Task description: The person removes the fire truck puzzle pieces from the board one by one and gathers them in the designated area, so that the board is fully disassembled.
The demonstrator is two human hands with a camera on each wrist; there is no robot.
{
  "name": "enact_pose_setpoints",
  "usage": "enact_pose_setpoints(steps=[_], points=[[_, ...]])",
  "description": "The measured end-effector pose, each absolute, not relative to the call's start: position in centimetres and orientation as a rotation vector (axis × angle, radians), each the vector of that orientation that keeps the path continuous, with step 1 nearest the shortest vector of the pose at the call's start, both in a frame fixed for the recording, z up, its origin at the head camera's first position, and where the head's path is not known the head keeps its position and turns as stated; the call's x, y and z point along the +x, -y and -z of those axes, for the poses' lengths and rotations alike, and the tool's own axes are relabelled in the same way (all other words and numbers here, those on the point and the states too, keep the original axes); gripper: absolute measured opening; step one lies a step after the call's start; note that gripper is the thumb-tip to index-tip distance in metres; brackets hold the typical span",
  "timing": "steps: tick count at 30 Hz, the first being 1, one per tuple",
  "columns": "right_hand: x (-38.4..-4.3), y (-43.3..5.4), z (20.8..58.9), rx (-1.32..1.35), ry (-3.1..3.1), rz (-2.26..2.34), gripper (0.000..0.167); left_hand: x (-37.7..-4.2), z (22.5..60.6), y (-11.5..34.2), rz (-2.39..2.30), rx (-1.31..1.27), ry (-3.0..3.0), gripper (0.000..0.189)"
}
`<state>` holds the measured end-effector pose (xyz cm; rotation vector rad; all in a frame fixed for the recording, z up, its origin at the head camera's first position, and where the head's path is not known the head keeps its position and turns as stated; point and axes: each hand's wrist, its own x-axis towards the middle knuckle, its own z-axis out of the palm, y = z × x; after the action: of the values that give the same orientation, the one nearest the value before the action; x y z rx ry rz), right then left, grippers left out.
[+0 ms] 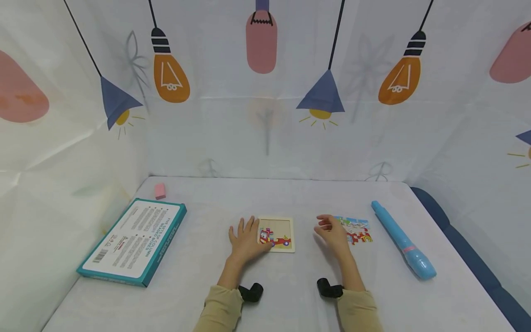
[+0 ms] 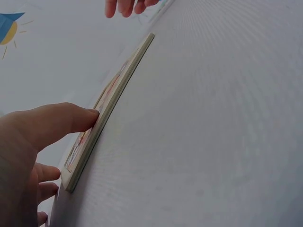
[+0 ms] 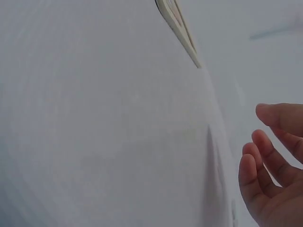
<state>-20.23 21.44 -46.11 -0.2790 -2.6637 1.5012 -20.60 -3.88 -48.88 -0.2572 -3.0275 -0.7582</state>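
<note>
My left hand (image 1: pixel 248 243) rests at the left side of a small wooden puzzle tray (image 1: pixel 286 221), fingers spread and fairly straight. In the left wrist view its thumb (image 2: pixel 71 118) presses on the tray's near edge, while the other fingertips touch the side. Part of a red and yellow vehicle picture (image 1: pixel 281 240) fills the tray's lower half; bare wood shows above it. Right of the tray, my right hand (image 1: pixel 334 235) hovers with loosely bent fingers and nothing between them. It partly hides colourful puzzle pieces (image 1: pixel 357 229) in blue, green and red lying beside it.
On the left lies a flat teal-edged box (image 1: pixel 132 237) with printed text, and a pink block (image 1: pixel 159 191) sits behind it. A light blue pen-shaped object (image 1: pixel 402 240) lies on the right. White cloth (image 1: pixel 265 138) printed with lamps surrounds the white table (image 1: pixel 290 295).
</note>
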Motion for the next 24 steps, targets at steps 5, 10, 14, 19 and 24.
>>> enact_pose_setpoints(steps=[5, 10, 14, 19, 24], points=[[-20.6, -19.5, 46.5, -0.26, 2.662, -1.521, 0.033, -20.7, 49.0, 3.9, 0.743, -0.253, 3.034, 0.091], [-20.7, -18.1, 46.8, -0.224, 2.645, -1.55, 0.032, -20.7, 49.0, 3.9, 0.748, -0.252, 3.037, 0.091], [-20.7, -17.2, 46.8, -0.204, 2.629, -1.562, 0.03, -20.6, 49.1, 3.9, 0.741, -0.255, 3.031, 0.09], [-20.9, -16.0, 46.8, -0.176, 2.628, -1.561, 0.029, -20.7, 49.1, 4.0, 0.721, -0.256, 3.04, 0.09], [-21.1, -14.9, 46.8, -0.101, 2.63, -1.577, 0.029, -20.9, 49.2, 4.0, 0.721, -0.249, 3.047, 0.09]])
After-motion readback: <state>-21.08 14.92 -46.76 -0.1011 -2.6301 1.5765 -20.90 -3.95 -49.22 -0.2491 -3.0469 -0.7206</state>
